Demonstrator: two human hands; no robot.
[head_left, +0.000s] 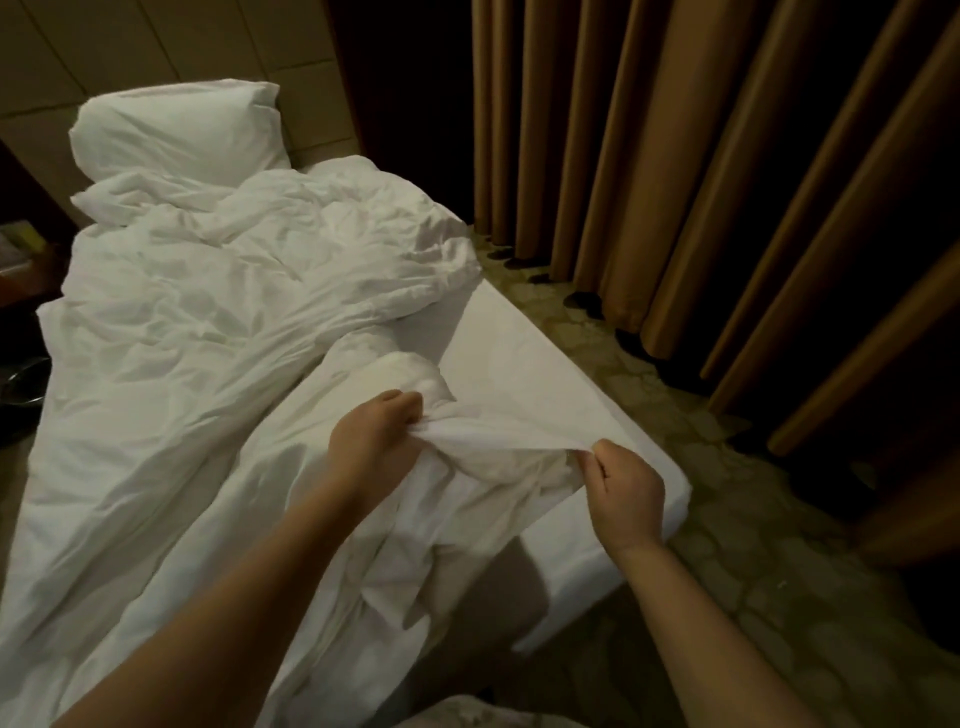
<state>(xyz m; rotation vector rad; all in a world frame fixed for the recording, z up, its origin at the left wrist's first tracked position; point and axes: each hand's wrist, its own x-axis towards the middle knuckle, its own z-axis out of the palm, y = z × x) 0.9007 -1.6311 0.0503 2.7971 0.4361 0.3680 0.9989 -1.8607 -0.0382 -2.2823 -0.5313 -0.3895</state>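
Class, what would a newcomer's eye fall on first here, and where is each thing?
The left hand and right hand, low in the middle, pinch a bunched edge of the white duvet. It lies crumpled along the bed, a white pillow at the head, tan curtains hanging on the right.

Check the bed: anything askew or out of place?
The duvet lies crumpled and skewed, leaving the mattress corner by the curtains bare. The left hand and right hand grip its bunched edge.
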